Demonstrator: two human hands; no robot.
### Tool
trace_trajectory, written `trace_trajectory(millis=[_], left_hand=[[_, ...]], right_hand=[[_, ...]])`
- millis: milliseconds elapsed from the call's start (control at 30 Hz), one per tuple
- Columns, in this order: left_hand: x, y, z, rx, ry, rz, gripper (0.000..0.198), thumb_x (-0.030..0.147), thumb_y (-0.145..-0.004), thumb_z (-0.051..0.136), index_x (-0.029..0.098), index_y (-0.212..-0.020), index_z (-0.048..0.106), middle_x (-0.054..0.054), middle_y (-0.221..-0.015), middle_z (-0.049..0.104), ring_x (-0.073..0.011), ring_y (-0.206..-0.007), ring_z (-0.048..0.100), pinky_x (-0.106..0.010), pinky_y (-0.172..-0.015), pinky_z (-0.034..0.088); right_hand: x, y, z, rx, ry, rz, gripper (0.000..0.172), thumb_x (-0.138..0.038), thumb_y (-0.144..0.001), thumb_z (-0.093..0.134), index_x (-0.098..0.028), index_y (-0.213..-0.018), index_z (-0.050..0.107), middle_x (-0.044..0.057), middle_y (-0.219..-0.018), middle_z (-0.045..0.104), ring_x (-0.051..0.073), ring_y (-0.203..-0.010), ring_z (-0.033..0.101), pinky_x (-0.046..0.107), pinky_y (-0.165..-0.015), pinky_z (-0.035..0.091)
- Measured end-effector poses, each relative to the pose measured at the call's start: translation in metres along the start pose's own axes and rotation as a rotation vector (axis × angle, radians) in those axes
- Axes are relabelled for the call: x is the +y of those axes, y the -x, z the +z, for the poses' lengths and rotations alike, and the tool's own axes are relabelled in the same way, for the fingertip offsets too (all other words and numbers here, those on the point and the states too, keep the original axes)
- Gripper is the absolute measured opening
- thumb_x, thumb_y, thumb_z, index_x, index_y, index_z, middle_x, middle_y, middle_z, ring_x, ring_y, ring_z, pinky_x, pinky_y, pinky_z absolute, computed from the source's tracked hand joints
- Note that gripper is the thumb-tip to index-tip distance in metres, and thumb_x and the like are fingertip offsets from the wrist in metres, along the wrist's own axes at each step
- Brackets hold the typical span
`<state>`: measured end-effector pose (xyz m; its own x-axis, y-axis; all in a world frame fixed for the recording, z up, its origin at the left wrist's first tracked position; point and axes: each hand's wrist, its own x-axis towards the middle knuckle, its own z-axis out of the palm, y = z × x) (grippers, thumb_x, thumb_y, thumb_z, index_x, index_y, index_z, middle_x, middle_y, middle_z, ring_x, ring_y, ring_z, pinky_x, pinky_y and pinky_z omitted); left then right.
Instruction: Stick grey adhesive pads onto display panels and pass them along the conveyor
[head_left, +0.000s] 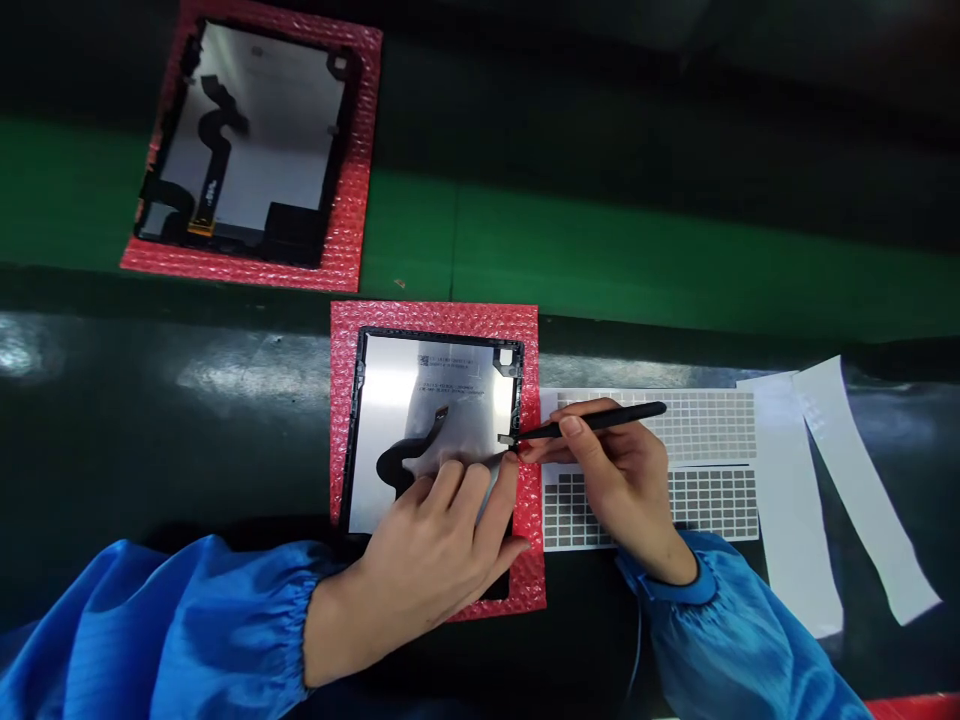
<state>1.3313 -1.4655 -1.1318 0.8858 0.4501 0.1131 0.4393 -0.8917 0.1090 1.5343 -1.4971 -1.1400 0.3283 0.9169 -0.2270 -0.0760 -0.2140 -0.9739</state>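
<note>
A framed display panel (pixel 382 400) with a black curved ribbon cable (pixel 397 464) lies on a red bubble-wrap sheet (pixel 435 316) in front of me. My right hand (pixel 619 475) is closed around black tweezers (pixel 630 413), whose tips point left to the panel's right edge. A small grey piece (pixel 505 439) is at the tips, over that edge. My left hand (pixel 442 535) rests across the lower part of the panel, fingers apart, with the index fingertip near the right edge just below the grey piece. It holds nothing visible.
White sheets with rows of small grey rectangles (pixel 720 505) lie partly under my right hand. Two blank white strips (pixel 795 500) are farther right. Another panel (pixel 277 130) on red bubble wrap sits on the green surface (pixel 525 240) at upper left.
</note>
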Motion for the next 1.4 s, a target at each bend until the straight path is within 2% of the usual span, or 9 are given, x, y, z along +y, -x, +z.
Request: trace_trajectory(millis=[567,933,1067,1167,1267,1400], left_hand=[[0.000,-0.001,0.003,0.021,0.000,-0.013,0.063,0.045,-0.101,0.054,0.000,-0.145,0.054,-0.016,-0.108,0.067,-0.0289,-0.094,0.065,-0.037,-0.065,0.055],[0.002,-0.002,0.000,-0.013,0.000,-0.044,0.064,0.046,-0.100,0.054,0.002,-0.146,0.054,-0.015,-0.114,0.068,-0.0281,-0.099,0.067,-0.036,-0.066,0.056],[0.002,-0.004,-0.001,-0.012,0.005,-0.041,0.065,0.047,-0.099,0.055,0.001,-0.145,0.054,-0.014,-0.106,0.068,-0.0269,-0.092,0.067,-0.035,-0.063,0.056],[0.001,-0.004,0.000,-0.006,0.011,-0.054,0.066,0.047,-0.099,0.055,-0.001,-0.144,0.054,-0.015,-0.108,0.068,-0.0267,-0.092,0.068,-0.036,-0.065,0.057],[-0.002,-0.006,-0.002,-0.006,0.033,-0.046,0.067,0.048,-0.100,0.055,-0.003,-0.144,0.053,-0.018,-0.114,0.068,-0.0275,-0.097,0.069,-0.036,-0.070,0.059],[-0.002,-0.012,-0.008,0.006,0.048,-0.043,0.063,0.048,-0.100,0.055,-0.002,-0.138,0.058,-0.017,-0.108,0.069,-0.0275,-0.092,0.068,-0.037,-0.069,0.056]], right_hand=[[0.002,0.000,-0.001,0.000,-0.016,0.019,0.019,-0.041,-0.097,0.073,-0.022,-0.096,0.069,0.002,-0.074,0.079,0.023,-0.069,0.082,0.035,-0.068,0.073],[0.003,-0.001,-0.002,-0.031,-0.064,-0.010,0.007,-0.028,-0.100,0.070,-0.021,-0.101,0.070,0.002,-0.079,0.081,0.019,-0.072,0.083,0.029,-0.070,0.073],[0.000,0.002,-0.003,0.001,-0.108,-0.021,0.008,-0.030,-0.100,0.070,-0.022,-0.101,0.071,0.001,-0.079,0.081,0.020,-0.071,0.083,0.027,-0.063,0.071],[-0.006,0.006,-0.010,0.052,-0.088,-0.049,0.012,-0.033,-0.100,0.070,-0.022,-0.100,0.072,0.002,-0.076,0.081,0.021,-0.067,0.082,0.027,-0.058,0.071],[-0.009,0.011,-0.024,0.125,-0.011,-0.102,0.011,-0.032,-0.101,0.069,-0.022,-0.103,0.073,0.002,-0.076,0.081,0.020,-0.067,0.082,0.028,-0.063,0.071],[-0.006,0.020,-0.044,0.101,0.121,-0.142,0.008,-0.028,-0.103,0.067,-0.022,-0.105,0.072,0.002,-0.076,0.081,0.018,-0.067,0.081,0.026,-0.066,0.070]])
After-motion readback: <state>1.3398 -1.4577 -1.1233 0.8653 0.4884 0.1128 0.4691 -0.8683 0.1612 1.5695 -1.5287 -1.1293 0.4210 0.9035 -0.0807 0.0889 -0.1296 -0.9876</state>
